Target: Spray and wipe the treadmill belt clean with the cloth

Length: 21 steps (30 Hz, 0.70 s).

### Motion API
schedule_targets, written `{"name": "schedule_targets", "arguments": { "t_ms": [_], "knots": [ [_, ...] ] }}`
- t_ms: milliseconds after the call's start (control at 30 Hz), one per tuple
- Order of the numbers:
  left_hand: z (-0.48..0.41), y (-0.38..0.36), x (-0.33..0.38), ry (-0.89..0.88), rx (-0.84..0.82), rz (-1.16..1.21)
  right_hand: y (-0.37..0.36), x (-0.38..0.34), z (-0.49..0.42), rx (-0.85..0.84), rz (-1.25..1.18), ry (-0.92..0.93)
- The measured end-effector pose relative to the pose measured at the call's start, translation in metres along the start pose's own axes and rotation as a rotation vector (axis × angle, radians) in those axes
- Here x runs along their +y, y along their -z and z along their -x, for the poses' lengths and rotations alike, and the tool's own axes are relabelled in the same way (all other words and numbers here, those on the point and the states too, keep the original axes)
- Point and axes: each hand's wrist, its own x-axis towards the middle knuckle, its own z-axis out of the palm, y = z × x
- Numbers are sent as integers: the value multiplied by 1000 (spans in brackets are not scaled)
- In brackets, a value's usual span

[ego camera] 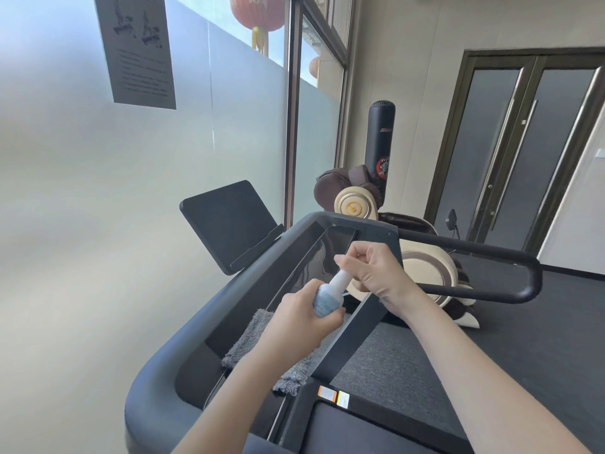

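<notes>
One spray bottle (329, 298), one grey cloth (252, 339), two hands, one treadmill (183, 352)

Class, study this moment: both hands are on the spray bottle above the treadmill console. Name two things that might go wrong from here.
1. The left hand holds the spray bottle while the right hand works its top directly over the console; liquid may spill onto it.
2. The grey cloth lies draped on the console edge, unheld; an arm might knock it off.

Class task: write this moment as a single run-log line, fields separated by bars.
left hand: grips spray bottle | right hand: on bottle top | cloth: on treadmill console | belt: not yet wiped
</notes>
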Motion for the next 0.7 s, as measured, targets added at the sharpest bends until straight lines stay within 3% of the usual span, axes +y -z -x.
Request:
{"name": "schedule_targets", "arguments": {
  "t_ms": [133, 200, 367, 533, 700],
  "knots": [
    [11, 4, -1, 53, -27, 93, 43, -12, -13, 286, -184, -37],
    [17, 9, -9, 93, 22, 163, 68, -19, -19, 344, -24, -49],
    [8, 26, -16, 46, 283, 257, 23, -3, -26, 189, 566, 41],
    [9, 44, -27, 9, 495, 261, -33, 50, -34, 25, 740, 16],
    [14, 48, -41, 53, 550, 250, -67, 84, -48, -31, 823, -32]
  ]
}}
